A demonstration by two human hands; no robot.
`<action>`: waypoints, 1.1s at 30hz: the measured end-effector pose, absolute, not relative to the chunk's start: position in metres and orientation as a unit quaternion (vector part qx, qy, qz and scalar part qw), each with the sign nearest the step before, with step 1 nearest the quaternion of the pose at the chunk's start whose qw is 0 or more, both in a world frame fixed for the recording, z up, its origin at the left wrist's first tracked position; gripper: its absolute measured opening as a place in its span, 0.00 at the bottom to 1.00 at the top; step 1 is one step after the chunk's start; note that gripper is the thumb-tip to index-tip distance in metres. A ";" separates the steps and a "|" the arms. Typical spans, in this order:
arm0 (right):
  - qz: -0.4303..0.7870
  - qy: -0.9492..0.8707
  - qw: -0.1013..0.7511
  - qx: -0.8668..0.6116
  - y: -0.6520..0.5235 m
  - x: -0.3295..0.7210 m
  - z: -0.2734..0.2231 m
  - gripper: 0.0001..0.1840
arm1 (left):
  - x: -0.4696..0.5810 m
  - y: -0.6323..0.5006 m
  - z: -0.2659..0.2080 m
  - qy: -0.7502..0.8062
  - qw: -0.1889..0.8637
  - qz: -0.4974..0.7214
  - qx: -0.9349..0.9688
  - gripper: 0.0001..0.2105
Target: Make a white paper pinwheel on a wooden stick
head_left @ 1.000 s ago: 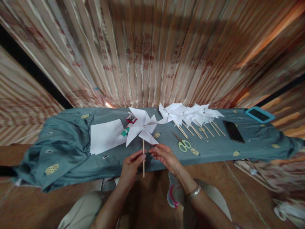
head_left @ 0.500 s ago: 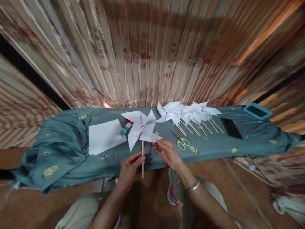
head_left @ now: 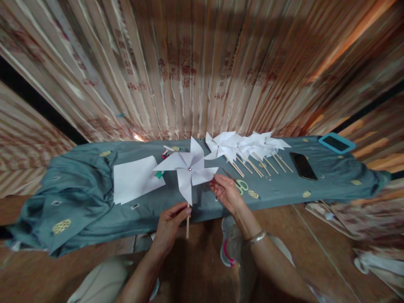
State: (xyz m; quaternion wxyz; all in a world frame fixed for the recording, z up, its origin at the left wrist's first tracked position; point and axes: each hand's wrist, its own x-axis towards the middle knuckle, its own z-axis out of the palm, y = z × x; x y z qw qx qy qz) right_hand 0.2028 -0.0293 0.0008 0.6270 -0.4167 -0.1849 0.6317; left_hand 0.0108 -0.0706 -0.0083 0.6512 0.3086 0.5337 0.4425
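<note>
A white paper pinwheel (head_left: pixel 185 162) stands upright in front of me, a shiny pin at its centre. My left hand (head_left: pixel 172 219) is closed round its thin wooden stick (head_left: pixel 187 227), just below the blades. Beside the right-hand blade tip is my right hand (head_left: pixel 225 189), fingers loosely bent and at or very near the paper; whether they touch it I cannot tell. It grips nothing that I can see. Behind the pinwheel, partly covered, lie a small green item (head_left: pixel 159 174) and a small red item (head_left: pixel 165 154). White paper sheets (head_left: pixel 134 179) are stacked on the left.
Several finished pinwheels (head_left: pixel 227 143) lie overlapping at the back right of the cloth-covered table (head_left: pixel 94 198). Scissors with green handles (head_left: pixel 242 186) are just beyond my right hand. Farther right are a black phone (head_left: pixel 303 166) and a blue-framed device (head_left: pixel 337 143). A striped curtain (head_left: pixel 189 75) hangs behind.
The pinwheel's blades have turned anticlockwise, with the right-hand tip rising. My right hand has moved slightly up and right, while my left hand keeps its hold on the stick.
</note>
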 end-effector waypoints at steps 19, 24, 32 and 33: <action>0.524 -0.264 0.686 -0.429 0.008 0.221 0.024 0.11 | 0.019 -0.088 -0.013 0.508 0.667 0.362 0.407 0.13; 0.465 -0.364 0.659 -0.466 0.009 0.219 0.031 0.12 | 0.022 -0.095 -0.013 0.495 0.672 0.340 0.434 0.11; 0.376 -0.360 0.688 -0.506 -0.004 0.248 0.028 0.19 | 0.017 -0.089 -0.009 0.498 0.682 0.364 0.393 0.14; 0.383 -0.356 0.676 -0.519 -0.007 0.251 0.024 0.20 | 0.016 -0.087 -0.008 0.498 0.683 0.370 0.385 0.15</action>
